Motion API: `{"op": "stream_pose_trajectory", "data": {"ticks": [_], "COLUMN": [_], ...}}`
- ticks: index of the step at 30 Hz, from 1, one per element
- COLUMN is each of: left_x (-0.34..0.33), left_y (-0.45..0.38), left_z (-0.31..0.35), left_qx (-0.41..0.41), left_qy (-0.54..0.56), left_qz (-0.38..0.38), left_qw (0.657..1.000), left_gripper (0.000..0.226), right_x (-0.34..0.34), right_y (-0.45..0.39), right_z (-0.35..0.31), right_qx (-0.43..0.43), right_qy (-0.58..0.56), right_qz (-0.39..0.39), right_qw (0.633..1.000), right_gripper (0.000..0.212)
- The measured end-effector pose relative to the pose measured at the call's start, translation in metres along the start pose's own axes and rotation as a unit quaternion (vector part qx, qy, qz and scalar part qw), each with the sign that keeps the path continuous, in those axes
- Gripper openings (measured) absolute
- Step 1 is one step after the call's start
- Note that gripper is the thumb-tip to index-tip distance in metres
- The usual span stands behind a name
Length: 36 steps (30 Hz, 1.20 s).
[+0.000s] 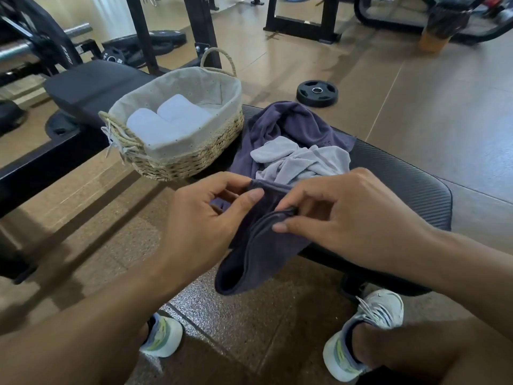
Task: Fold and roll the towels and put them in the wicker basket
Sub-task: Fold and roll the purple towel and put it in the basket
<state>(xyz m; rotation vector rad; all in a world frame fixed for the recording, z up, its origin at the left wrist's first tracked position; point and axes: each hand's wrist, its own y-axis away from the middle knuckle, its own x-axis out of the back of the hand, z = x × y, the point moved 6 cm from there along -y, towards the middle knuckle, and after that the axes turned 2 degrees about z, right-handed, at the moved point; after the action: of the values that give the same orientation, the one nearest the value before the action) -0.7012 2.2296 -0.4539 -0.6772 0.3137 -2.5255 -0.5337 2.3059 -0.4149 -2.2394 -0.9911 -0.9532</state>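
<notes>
A dark purple towel [291, 126] lies crumpled on the black bench [402, 179], and one end of it hangs off the near edge. My left hand [205, 218] pinches that end's upper edge between thumb and fingers. My right hand [347, 215] pinches a bunched fold of the same towel just to the right. A light grey towel [302, 159] lies rumpled on top of the purple one. The wicker basket [194, 159], lined with pale cloth, stands at the bench's left end and holds two rolled light towels [169, 118].
A black weight plate [317, 93] lies on the floor beyond the bench. Another bench [91, 84] and a rack with a barbell stand at the left and back. My two shoes [361, 334] rest on the floor below the bench.
</notes>
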Motion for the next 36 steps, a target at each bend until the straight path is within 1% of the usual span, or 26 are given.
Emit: {"op": "stream_pose_trajectory", "data": {"ticks": [3, 7, 11, 15, 20, 23, 25, 29, 31, 33, 36], "left_x": [-0.005, -0.012, -0.016, -0.017, -0.019, -0.018, -0.018, -0.020, -0.021, -0.023, -0.025], "left_y": [0.005, 0.008, 0.012, 0.012, 0.012, 0.014, 0.014, 0.015, 0.016, 0.017, 0.018], "left_z": [-0.001, -0.005, -0.003, -0.002, 0.003, 0.004, 0.002, -0.005, -0.006, -0.006, -0.007], "left_qx": [0.030, 0.079, 0.083, 0.084, 0.063, 0.069, 0.093, 0.136, 0.161, 0.188, 0.204], "left_qy": [0.043, 0.106, 0.118, 0.102, 0.093, 0.105, 0.125, 0.170, 0.201, 0.231, 0.256], "left_qz": [-0.050, -0.077, -0.084, -0.084, -0.122, -0.119, -0.114, -0.117, -0.113, -0.113, -0.115], "left_qw": [0.997, 0.988, 0.986, 0.988, 0.986, 0.985, 0.981, 0.969, 0.960, 0.948, 0.938], "left_gripper": [0.016, 0.017, 0.025, 0.020, 0.025, 0.022, 0.019, 0.024, 0.025, 0.022, 0.023], "right_x": [-0.001, 0.002, 0.000, -0.002, -0.005, -0.006, -0.006, -0.001, 0.001, 0.001, -0.001], "right_y": [-0.004, -0.006, -0.005, -0.004, -0.005, -0.005, -0.005, -0.005, -0.005, -0.004, -0.004], "right_z": [0.002, 0.005, 0.004, 0.006, 0.010, 0.013, 0.013, 0.009, 0.006, 0.006, 0.006], "right_qx": [0.012, 0.017, 0.020, 0.000, -0.029, -0.047, -0.052, -0.034, -0.025, -0.027, -0.012], "right_qy": [0.029, 0.008, -0.001, -0.036, -0.075, -0.100, -0.101, -0.098, -0.093, -0.093, -0.079], "right_qz": [0.034, 0.050, 0.047, 0.043, 0.041, 0.050, 0.055, 0.066, 0.070, 0.066, 0.052], "right_qw": [0.999, 0.999, 0.999, 0.998, 0.996, 0.993, 0.992, 0.992, 0.993, 0.993, 0.995], "right_gripper": [0.021, 0.025, 0.021, 0.015, 0.013, 0.016, 0.021, 0.034, 0.033, 0.026, 0.021]}}
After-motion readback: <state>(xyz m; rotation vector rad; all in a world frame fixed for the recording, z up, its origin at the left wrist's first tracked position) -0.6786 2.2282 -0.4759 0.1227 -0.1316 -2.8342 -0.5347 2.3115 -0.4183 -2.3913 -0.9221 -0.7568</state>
